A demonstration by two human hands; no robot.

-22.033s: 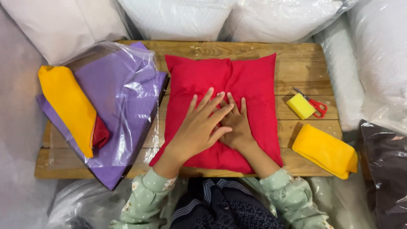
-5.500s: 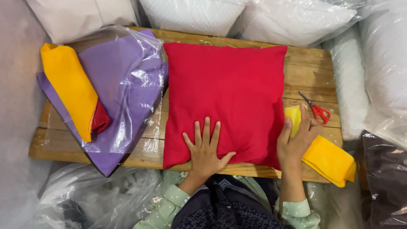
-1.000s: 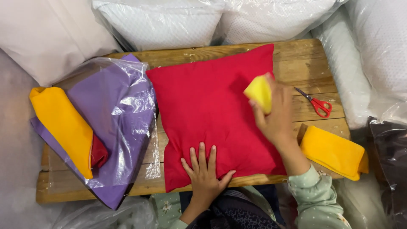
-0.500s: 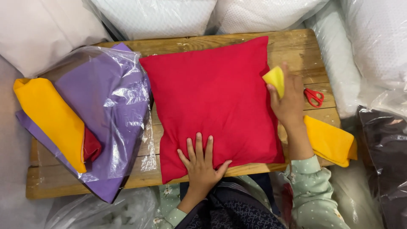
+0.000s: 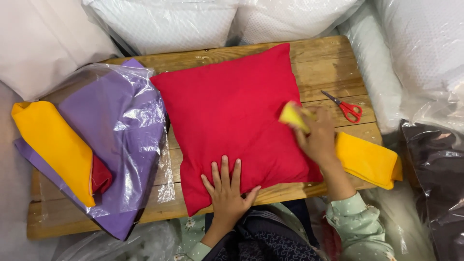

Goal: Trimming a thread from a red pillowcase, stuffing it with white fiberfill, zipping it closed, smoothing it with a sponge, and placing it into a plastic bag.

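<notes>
A red square pillow lies on the wooden table. My left hand rests flat on the pillow's near edge, fingers spread. My right hand is closed on a small yellow block, which it presses against the pillow's right edge. The block is blurred, so what it is made of cannot be told.
Red-handled scissors lie on the table right of the pillow. A folded yellow cloth lies by my right forearm. At left, purple fabric in clear plastic carries a folded yellow cloth over a red one. Bagged white pillows surround the table.
My right hand has carried the yellow block down along the pillow's right side toward me. My left hand has stayed flat on the near edge.
</notes>
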